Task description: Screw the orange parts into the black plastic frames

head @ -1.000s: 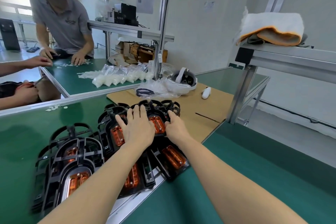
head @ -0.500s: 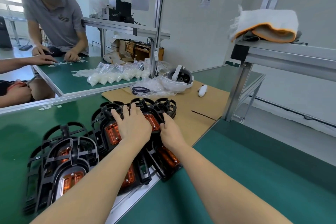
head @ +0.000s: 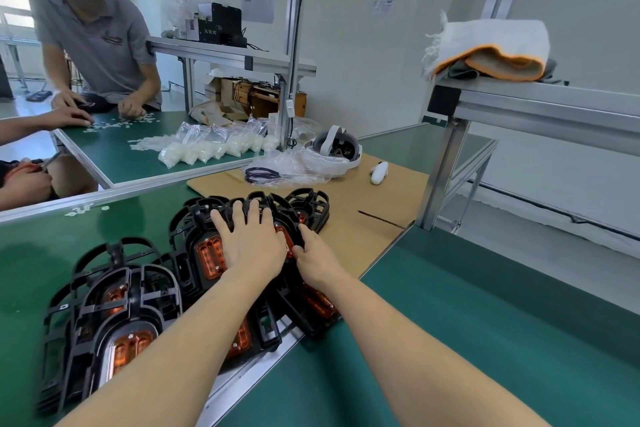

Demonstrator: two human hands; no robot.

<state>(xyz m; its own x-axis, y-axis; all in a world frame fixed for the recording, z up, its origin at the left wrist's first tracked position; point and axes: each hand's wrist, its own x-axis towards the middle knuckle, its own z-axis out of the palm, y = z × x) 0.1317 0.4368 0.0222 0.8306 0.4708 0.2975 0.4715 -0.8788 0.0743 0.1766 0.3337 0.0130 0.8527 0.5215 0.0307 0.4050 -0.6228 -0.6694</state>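
Several black plastic frames [head: 114, 305] with orange parts [head: 207, 256] fitted in them lie overlapping on the green table in front of me. My left hand [head: 251, 243] lies flat on the middle frames with its fingers spread and straight. Just to its right, my right hand [head: 313, 258] rests on a frame with the fingers bent down at an orange part [head: 289, 241]; whether they hold anything is hidden. More frames [head: 308, 204] stick out beyond my fingers onto the cardboard.
A cardboard sheet [head: 381, 198] covers the table behind the frames, with a white headset [head: 332, 152], a white controller [head: 378, 173] and a bagged black cable [head: 263, 174]. An aluminium post [head: 440, 170] carries a shelf with folded cloths [head: 491, 52]. A person [head: 100, 45] works at the far left table.
Both hands have stayed on the middle frames. The view has shifted slightly, and my right fingers have curled down more onto the frame.
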